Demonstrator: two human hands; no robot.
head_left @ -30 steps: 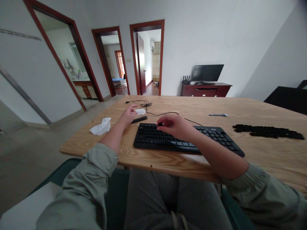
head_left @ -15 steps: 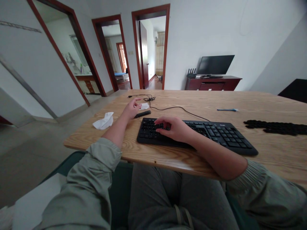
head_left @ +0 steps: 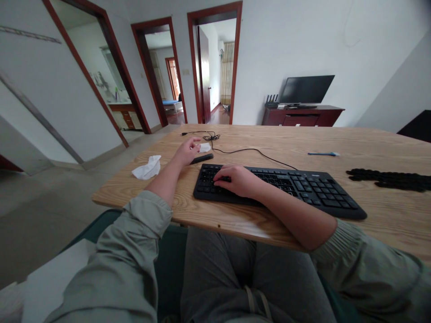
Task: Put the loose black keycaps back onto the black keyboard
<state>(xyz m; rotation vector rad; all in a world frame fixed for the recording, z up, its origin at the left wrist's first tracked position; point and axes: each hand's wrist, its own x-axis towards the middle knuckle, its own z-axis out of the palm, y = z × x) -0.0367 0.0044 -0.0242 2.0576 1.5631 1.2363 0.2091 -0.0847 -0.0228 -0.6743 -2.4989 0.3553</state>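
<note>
A black keyboard point(head_left: 316, 190) lies slantwise along the table's near edge. My right hand point(head_left: 235, 180) is over its left end, thumb and forefinger brought together at the keys; whether anything is between the fingertips is too small to make out. Beyond the keyboard's left corner, my left hand point(head_left: 187, 151) rests at the table with its fingers loosely apart and nothing visible in them. Just past those fingers is a small white tissue point(head_left: 204, 147). A slim black stick-like object point(head_left: 202, 158) lies beside that hand, partly covered by it.
A crumpled white tissue point(head_left: 147, 168) lies left of my left forearm on the wooden table point(head_left: 269, 139). The keyboard's cable point(head_left: 249, 149) runs back to a coiled bundle. To the right are a blue toothbrush-like stick point(head_left: 321, 154) and black braided strands point(head_left: 387, 177).
My right thumb and forefinger have closed toward each other and come down to the keys. My left hand stays about where it was. The whole view has shifted slightly.
</note>
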